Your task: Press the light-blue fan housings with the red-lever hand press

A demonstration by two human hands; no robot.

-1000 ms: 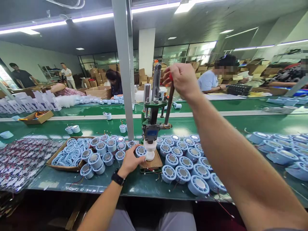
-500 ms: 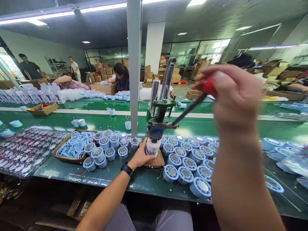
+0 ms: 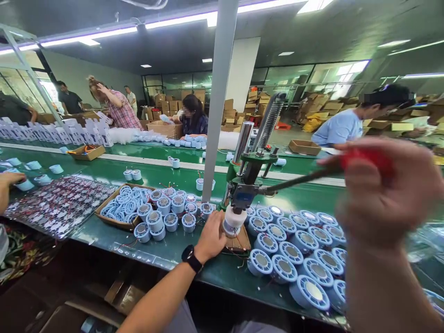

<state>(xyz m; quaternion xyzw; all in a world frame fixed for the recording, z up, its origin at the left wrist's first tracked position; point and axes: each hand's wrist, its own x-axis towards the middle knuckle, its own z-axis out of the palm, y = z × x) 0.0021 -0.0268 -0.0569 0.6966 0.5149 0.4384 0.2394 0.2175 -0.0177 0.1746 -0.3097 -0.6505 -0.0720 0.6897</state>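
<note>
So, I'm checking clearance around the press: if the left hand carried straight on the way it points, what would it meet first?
Most likely the white press head: the left hand lies just beside it, fingers pointing toward it over the brown base plate; contact is unclear.

Green desk (image 3: 104, 240) w/ flat cardboard tray (image 3: 120, 210) full of blue rings. Pile of red-wired bits (image 3: 57, 206) left of tray. Grey post (image 3: 217, 101) stands behind. Person in blue shirt (image 3: 342, 127) sits far right; person in plaid shirt (image 3: 116, 108) far left. Cardboard boxes (image 3: 314, 111) stacked at back.
</note>
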